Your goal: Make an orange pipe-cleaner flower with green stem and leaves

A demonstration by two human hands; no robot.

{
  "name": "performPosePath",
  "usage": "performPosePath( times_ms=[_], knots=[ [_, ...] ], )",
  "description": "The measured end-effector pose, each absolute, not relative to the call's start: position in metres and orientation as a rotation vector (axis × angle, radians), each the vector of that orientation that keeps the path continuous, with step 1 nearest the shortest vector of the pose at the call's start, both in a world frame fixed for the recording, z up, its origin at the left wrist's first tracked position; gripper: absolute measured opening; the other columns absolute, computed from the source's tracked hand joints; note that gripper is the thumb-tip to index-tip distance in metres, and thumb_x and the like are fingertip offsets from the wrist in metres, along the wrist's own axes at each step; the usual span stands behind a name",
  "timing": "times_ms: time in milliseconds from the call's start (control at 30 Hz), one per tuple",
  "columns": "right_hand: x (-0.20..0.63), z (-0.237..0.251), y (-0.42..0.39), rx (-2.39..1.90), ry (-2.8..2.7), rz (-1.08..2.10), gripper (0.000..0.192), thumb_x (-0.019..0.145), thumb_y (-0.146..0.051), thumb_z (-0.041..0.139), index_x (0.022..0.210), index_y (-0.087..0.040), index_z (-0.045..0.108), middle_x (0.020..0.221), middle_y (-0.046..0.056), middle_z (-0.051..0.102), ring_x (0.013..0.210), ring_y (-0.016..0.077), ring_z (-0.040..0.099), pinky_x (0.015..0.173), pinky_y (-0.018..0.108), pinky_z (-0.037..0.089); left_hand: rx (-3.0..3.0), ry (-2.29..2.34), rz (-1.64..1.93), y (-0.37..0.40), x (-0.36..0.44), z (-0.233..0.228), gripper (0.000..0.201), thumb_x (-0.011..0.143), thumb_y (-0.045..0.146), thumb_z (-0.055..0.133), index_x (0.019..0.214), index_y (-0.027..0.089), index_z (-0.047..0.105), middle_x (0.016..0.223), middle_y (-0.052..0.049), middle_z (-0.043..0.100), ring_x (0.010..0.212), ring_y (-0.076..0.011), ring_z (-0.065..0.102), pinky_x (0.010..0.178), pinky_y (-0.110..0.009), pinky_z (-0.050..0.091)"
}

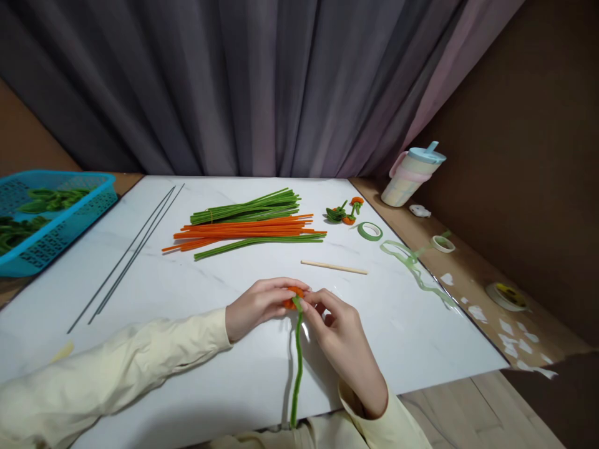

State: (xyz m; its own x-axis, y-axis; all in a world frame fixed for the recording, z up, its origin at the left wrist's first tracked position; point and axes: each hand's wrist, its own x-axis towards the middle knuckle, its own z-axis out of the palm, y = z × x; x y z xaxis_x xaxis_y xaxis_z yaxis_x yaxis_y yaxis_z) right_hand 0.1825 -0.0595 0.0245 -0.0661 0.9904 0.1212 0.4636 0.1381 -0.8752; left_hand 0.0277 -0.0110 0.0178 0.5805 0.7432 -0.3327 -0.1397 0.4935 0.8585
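Near the counter's (196, 374) front edge, the left hand (257, 305) and right hand (339, 340) pinch an orange bud (291, 297) atop a green stem (297, 362), whose long axis runs straight toward the person.

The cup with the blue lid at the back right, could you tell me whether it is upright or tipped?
Upright: the cup stands on its base, blue lid on top.

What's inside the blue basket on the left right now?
The blue basket holds green pieces, seemingly bent pipe-cleaner shapes, lying loose. Its near wall and the picture's edge hide the bottom and the rest, so the count is unclear.
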Motion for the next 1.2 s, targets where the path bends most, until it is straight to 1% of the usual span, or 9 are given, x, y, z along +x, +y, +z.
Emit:
performPosePath(
  times_ms=[133,300,367,533,733,900,1033,1100,1200],
  knots=[
    [0.183,0.022,-0.060,-1.415,-1.647,0.866,0.016,0.087,-0.024,0.045,0.078,-0.019,0.058,0.075,0.001,0.061,0.063,0.0127,0.053,0.052,0.022,0.039,0.875,0.798,0.594,-0.010,0.028,0.017,0.024,0.079,0.029,0.059,0.099,0.018,0.065,0.102,-0.006,0.063,0.101,-0.0177,0.054,0.084,-0.024,0.042],
    [0.183,0.021,-0.060,-1.388,-1.663,0.889,0.018,0.087,-0.027,0.046,0.074,-0.018,0.055,0.069,0.001,0.058,0.061,0.0127,0.052,0.051,0.022,0.039,0.790,0.773,0.516,-0.005,0.030,0.016,0.030,0.075,0.034,0.064,0.097,0.014,0.065,0.086,-0.008,0.065,0.077,-0.0163,0.062,0.076,-0.031,0.050],
    [0.184,0.021,-0.059,-1.389,-1.664,0.898,0.019,0.087,-0.027,0.046,0.073,-0.018,0.055,0.069,0.001,0.057,0.061,0.0127,0.052,0.051,0.022,0.040,0.782,0.757,0.467,-0.002,0.029,0.016,0.030,0.074,0.034,0.065,0.095,0.012,0.065,0.083,-0.008,0.065,0.072,-0.0163,0.064,0.073,-0.031,0.052],
    [0.183,0.020,-0.058,-1.431,-1.671,0.833,0.016,0.087,-0.026,0.046,0.075,-0.018,0.054,0.072,0.002,0.059,0.062,0.0129,0.053,0.052,0.022,0.040,0.784,0.786,0.476,0.001,0.028,0.016,0.025,0.073,0.029,0.067,0.089,0.010,0.066,0.083,-0.007,0.064,0.074,-0.0140,0.064,0.070,-0.024,0.054],
    [0.199,0.024,-0.052,-1.481,-1.801,0.693,0.009,0.087,-0.025,0.046,0.088,-0.019,0.052,0.079,0.003,0.059,0.065,0.0133,0.055,0.055,0.024,0.043,0.729,0.759,0.511,0.002,0.028,0.015,0.022,0.073,0.023,0.067,0.088,0.007,0.065,0.090,-0.012,0.067,0.083,-0.0170,0.065,0.082,-0.026,0.051],
    [0.235,0.035,-0.030,-1.576,-2.199,0.324,0.011,0.088,-0.023,0.043,0.092,-0.018,0.052,0.095,0.008,0.058,0.083,0.0206,0.056,0.066,0.031,0.046,0.690,0.649,0.482,0.007,0.023,0.014,0.024,0.071,0.021,0.069,0.089,0.007,0.060,0.096,-0.019,0.067,0.093,-0.0249,0.064,0.089,-0.031,0.047],
    [0.247,0.035,-0.005,-1.595,-2.462,-0.064,0.012,0.086,-0.017,0.046,0.095,-0.014,0.053,0.103,0.013,0.057,0.095,0.0255,0.052,0.076,0.036,0.044,0.752,0.635,0.441,0.007,0.021,0.015,0.021,0.073,0.023,0.067,0.086,0.010,0.056,0.098,-0.019,0.067,0.092,-0.0249,0.065,0.082,-0.030,0.049],
    [0.245,0.033,0.006,-1.585,-2.586,-0.188,0.013,0.085,-0.015,0.048,0.096,-0.013,0.054,0.103,0.013,0.057,0.096,0.0255,0.052,0.078,0.035,0.042,0.806,0.644,0.434,0.006,0.021,0.018,0.021,0.074,0.025,0.066,0.086,0.011,0.055,0.095,-0.017,0.068,0.086,-0.0239,0.066,0.076,-0.029,0.050],
    [0.236,0.030,0.018,-1.577,-2.725,-0.261,0.012,0.086,-0.014,0.045,0.092,-0.013,0.055,0.092,0.009,0.060,0.086,0.0221,0.054,0.073,0.031,0.040,0.885,0.645,0.450,0.006,0.021,0.026,0.021,0.077,0.028,0.063,0.087,0.012,0.056,0.093,-0.014,0.067,0.076,-0.0199,0.066,0.068,-0.028,0.049]
  ],
)
